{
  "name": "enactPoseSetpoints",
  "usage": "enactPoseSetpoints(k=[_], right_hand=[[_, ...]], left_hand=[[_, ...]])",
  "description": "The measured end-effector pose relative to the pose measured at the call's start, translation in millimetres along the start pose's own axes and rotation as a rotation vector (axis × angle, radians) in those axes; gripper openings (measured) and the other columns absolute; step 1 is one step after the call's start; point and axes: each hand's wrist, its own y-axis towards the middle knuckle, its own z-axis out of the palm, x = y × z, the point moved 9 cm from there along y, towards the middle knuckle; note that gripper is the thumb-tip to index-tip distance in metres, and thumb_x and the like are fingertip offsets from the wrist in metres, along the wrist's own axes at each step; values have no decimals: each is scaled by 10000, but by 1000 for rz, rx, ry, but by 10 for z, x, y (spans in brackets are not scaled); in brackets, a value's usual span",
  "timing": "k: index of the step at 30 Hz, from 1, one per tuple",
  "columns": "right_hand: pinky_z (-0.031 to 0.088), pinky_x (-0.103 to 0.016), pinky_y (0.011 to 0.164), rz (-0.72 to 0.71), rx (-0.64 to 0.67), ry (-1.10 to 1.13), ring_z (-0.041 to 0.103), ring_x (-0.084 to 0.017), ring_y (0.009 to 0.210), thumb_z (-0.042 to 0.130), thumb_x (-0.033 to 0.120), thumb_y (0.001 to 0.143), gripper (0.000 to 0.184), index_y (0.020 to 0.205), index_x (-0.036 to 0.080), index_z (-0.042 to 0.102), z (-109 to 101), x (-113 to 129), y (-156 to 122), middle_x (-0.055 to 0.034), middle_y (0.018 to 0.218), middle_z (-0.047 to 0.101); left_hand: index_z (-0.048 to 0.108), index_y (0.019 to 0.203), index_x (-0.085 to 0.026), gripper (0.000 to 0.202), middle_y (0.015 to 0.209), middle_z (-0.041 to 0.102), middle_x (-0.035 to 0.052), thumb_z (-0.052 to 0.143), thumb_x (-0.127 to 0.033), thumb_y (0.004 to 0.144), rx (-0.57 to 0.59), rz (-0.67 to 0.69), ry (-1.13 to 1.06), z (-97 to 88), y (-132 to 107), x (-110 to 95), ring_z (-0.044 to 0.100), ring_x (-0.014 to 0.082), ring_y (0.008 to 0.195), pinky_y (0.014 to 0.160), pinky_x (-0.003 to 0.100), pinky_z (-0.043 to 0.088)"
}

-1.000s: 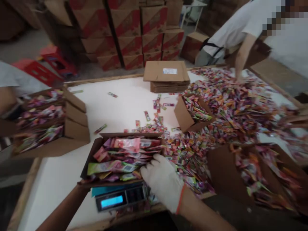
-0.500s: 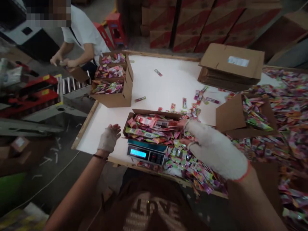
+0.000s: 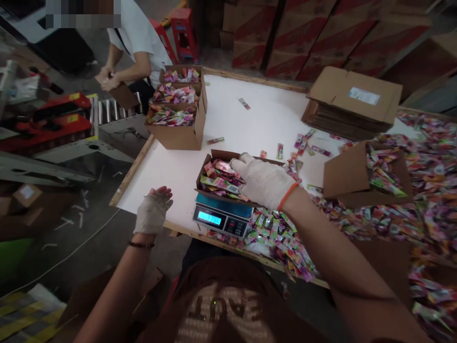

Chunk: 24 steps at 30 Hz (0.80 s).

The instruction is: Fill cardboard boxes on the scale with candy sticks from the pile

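A small cardboard box (image 3: 237,196) filled with colourful snack packets (image 3: 225,183) stands on a digital scale (image 3: 221,220) with a lit blue display. My right hand (image 3: 266,180), in a white knit glove with an orange cuff, lies over the right part of that box. Its fingers stretch out flat on the packets and hide some of them. To the left of the scale, my left hand (image 3: 154,209) hovers near the table's front edge. It wears a glove with bare fingertips, is open with loosely bent fingers, and holds nothing.
Filled boxes (image 3: 178,131) stand at the table's left corner. A stack of flattened cartons (image 3: 353,97) lies at the back right. Another packet-filled box (image 3: 344,174) is to the right, beside a large heap of packets (image 3: 435,190). A co-worker (image 3: 143,38) stands beyond a roller conveyor (image 3: 110,110).
My right hand has moved left from the box's right end onto the packets inside. The scale's display digits have changed. My left hand stays empty beside the scale.
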Motion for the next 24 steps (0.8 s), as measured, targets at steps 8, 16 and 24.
enactPoseSetpoints(k=[8,16,24], right_hand=[[556,-382,848,32,-117,161,687,-267,1084,588,168,921,502,1420,195,631,-49,-91,11,-134,1369,643],[526,-361,845,276,-392,218,670,-253,1000,601,269,976,210,1120,185,727,35,-843,-597,-112,1144,702],[452,-286,731,380,-247,202,653,-190,880,542,179,943,218,831,200,729,328,-962,-502,-89,1054,703]], left_hand=[[725,884,-182,325,949,744,84,506,-387,1009,-26,42,26,-224,16,70,695,197,892,779,307,542],[757,1034,-173,522,1184,762,137,738,-636,794,238,338,196,552,-132,-203,687,281,1110,948,408,526],[772,1187,-176,542,1271,764,147,675,-618,889,436,685,475,1431,-416,-668,659,311,1262,1114,460,491]])
